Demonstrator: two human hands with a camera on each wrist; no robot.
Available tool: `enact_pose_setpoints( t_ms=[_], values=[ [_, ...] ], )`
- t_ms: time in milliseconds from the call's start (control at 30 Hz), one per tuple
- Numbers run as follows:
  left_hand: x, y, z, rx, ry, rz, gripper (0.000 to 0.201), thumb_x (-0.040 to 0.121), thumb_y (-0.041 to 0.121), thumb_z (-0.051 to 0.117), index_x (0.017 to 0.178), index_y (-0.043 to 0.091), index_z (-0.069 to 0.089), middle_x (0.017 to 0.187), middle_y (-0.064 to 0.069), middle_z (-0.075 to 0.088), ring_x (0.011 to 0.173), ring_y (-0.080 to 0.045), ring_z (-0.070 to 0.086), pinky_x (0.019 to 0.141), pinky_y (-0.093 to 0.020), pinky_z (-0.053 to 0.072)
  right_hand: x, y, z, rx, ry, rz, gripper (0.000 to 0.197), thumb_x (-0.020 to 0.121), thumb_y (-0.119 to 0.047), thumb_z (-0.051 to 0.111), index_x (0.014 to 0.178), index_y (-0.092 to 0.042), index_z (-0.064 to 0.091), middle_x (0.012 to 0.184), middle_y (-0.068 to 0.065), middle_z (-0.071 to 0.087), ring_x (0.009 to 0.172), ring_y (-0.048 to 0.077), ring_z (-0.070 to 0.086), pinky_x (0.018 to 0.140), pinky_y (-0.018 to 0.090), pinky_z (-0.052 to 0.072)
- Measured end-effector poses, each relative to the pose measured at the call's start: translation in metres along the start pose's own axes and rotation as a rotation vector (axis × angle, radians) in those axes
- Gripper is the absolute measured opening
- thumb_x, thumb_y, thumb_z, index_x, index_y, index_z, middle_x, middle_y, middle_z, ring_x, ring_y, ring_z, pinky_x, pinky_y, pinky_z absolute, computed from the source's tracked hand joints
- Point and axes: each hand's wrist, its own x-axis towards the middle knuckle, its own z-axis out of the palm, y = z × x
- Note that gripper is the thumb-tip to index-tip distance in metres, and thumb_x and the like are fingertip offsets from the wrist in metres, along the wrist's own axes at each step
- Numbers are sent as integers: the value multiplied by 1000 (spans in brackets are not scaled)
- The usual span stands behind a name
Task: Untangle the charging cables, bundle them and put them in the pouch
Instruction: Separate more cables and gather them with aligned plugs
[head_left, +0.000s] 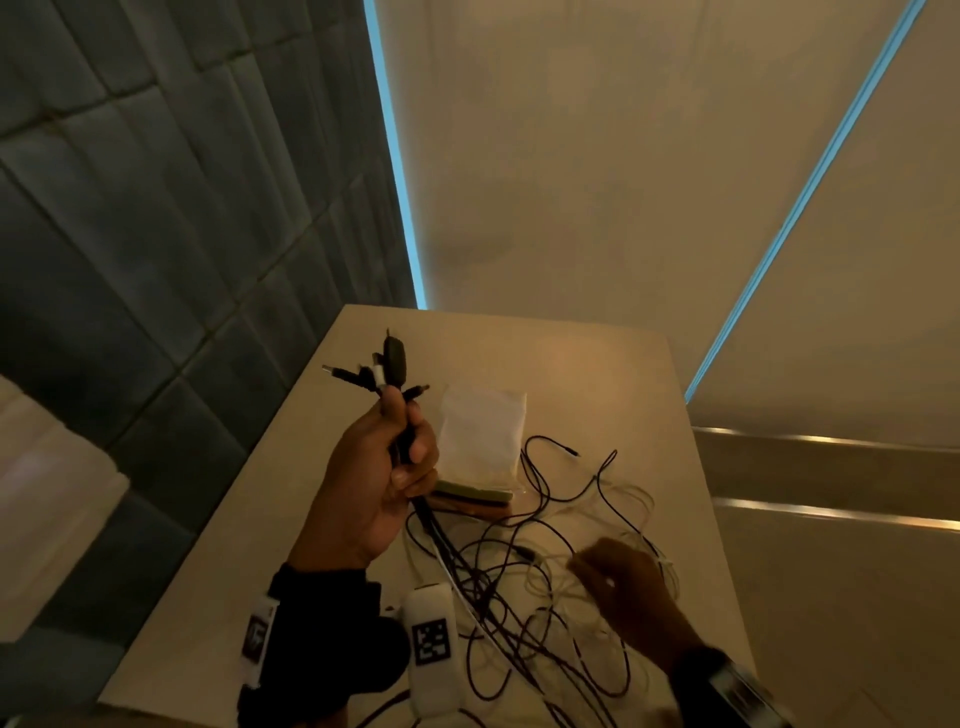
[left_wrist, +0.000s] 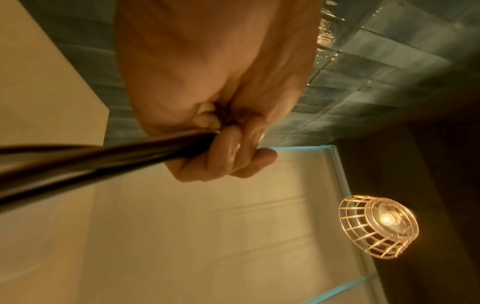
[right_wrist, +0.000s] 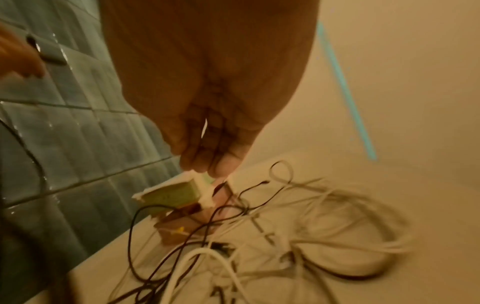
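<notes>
Left hand (head_left: 374, 478) grips the cable ends (head_left: 387, 371) upright above the table (head_left: 597, 364), while the right hand (head_left: 626, 587), fingers loosely curled, rests on the tangle (head_left: 519, 597) near the front edge.

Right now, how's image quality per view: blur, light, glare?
Head: dim warm light, right hand motion-blurred, left hand sharp. Left wrist: cables too close, soft; lamp glares. Right wrist: white cables smeared by motion.
</notes>
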Motion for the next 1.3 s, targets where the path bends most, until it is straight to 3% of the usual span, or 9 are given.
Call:
enact_pose_setpoints(
  t_ms=[200,467,600,700,933,1033,1133,1233,1300],
  values=[
    [2,-2,-4,-94,1,43,35,101,33,32,78,14,50,48,8,30,35,-3,23,36,-20,17,76,9,60,-435,-425,60,29,99,-24,41,106,-5,61,115,14,58,110,31,54,88,36,42],
    [9,-5,-8,-60,-2,70,30,101,27,33,81,13,49,51,7,32,40,-5,23,41,-23,15,82,22,85,-565,-411,49,33,96,-36,42,122,-18,50,134,4,48,116,29,53,85,42,47],
    [14,-9,-10,10,50,71,31,101,28,34,79,14,49,54,5,32,42,-6,24,40,-21,19,83,10,72,-624,-425,-34,30,93,-28,42,119,-14,49,123,5,53,107,29,54,75,39,43],
    [19,-18,-15,106,108,67,29,102,26,36,82,12,52,56,5,31,44,-7,23,42,-21,22,84,-5,49,-418,-368,-97,16,92,-26,47,103,-17,52,98,-2,57,84,20,57,61,26,37],
    [29,-46,-12,552,185,107,18,98,14,48,94,9,65,55,5,27,49,-11,24,49,-28,19,87,-63,2,573,-119,30,14,90,-10,64,95,3,62,85,14,70,74,16,68,71,26,57],
    [31,-56,-10,730,235,82,22,94,30,56,106,16,69,64,-9,53,64,-28,52,55,-34,39,82,-92,-6,859,-63,53,14,94,-8,58,100,3,63,78,14,67,72,28,67,72,43,60],
    [30,-66,-8,785,223,35,29,91,44,58,110,25,68,96,-13,67,96,-30,65,77,-41,56,79,-117,-7,1009,-7,91,22,94,-17,58,96,5,57,71,13,59,58,26,59,57,39,56],
    [26,-67,1,664,176,27,25,95,38,55,95,17,69,64,-4,50,58,-18,55,59,-36,58,74,-131,-7,1075,-3,103,25,91,-27,61,87,-4,52,65,10,57,48,21,50,52,35,50],
    [25,-64,3,579,211,69,25,97,31,52,87,12,65,55,1,35,46,-11,36,43,-23,42,69,-130,-7,1046,-42,69,25,91,-26,62,84,-4,54,65,9,58,51,21,51,59,40,49]
  ],
)
